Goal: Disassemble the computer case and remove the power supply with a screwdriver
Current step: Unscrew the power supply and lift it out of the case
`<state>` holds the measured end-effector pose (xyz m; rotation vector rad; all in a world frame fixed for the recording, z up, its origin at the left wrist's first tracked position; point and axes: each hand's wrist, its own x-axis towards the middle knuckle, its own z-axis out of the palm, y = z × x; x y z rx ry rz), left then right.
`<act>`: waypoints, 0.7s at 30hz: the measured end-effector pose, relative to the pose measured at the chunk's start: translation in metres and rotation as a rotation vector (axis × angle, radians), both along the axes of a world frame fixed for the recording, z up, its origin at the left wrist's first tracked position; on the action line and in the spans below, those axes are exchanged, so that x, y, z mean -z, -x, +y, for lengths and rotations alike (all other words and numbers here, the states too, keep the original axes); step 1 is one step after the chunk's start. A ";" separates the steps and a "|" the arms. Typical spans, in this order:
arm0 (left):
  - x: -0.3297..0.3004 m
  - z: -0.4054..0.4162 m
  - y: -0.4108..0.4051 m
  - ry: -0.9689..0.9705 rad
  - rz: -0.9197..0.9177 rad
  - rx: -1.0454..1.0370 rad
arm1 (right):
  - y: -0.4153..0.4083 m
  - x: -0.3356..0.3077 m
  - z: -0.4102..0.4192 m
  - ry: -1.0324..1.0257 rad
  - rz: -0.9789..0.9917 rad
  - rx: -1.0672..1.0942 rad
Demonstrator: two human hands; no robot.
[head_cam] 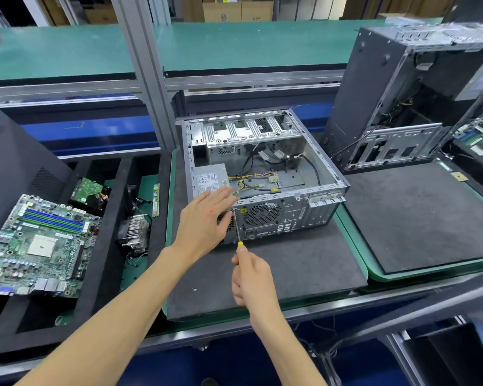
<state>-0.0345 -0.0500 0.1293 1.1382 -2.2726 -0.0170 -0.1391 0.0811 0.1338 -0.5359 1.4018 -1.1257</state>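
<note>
The left hand [207, 215] lies flat with straight fingers on the power supply [211, 180] at the near left corner of the open computer case [265, 174]. The right hand [250, 277] grips the screwdriver [237, 228], shaft pointing up and away into the case's rear panel. The case lies on a dark mat on the surface [290, 271], bare mat before it.

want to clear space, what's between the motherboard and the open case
In the head view: a heatsink and a RAM stick between motherboard and case.
</note>
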 end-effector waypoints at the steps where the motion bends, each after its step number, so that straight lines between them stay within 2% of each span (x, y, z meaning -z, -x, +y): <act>1: 0.000 0.000 0.000 -0.003 0.003 -0.002 | -0.001 0.002 0.001 0.009 0.092 -0.006; 3: 0.000 0.001 0.000 -0.009 0.010 -0.005 | -0.001 0.003 0.000 -0.012 0.029 0.022; 7: -0.002 0.000 -0.002 -0.017 0.002 0.007 | 0.005 0.004 0.000 -0.094 -0.498 0.080; 10: -0.001 -0.002 -0.003 0.000 0.001 0.023 | 0.012 0.003 0.007 -0.073 -0.939 0.098; 12: 0.001 -0.003 -0.004 0.012 0.000 0.031 | 0.013 0.001 0.012 -0.026 -1.145 0.065; 17: 0.002 -0.005 -0.005 0.064 -0.024 0.047 | 0.009 -0.002 0.012 -0.007 -1.326 0.057; 19: 0.002 -0.005 -0.004 0.075 -0.044 0.059 | 0.009 -0.001 0.011 -0.017 -1.296 0.071; 21: 0.001 -0.004 -0.003 0.060 -0.055 0.052 | 0.010 -0.002 0.009 -0.021 -1.174 0.070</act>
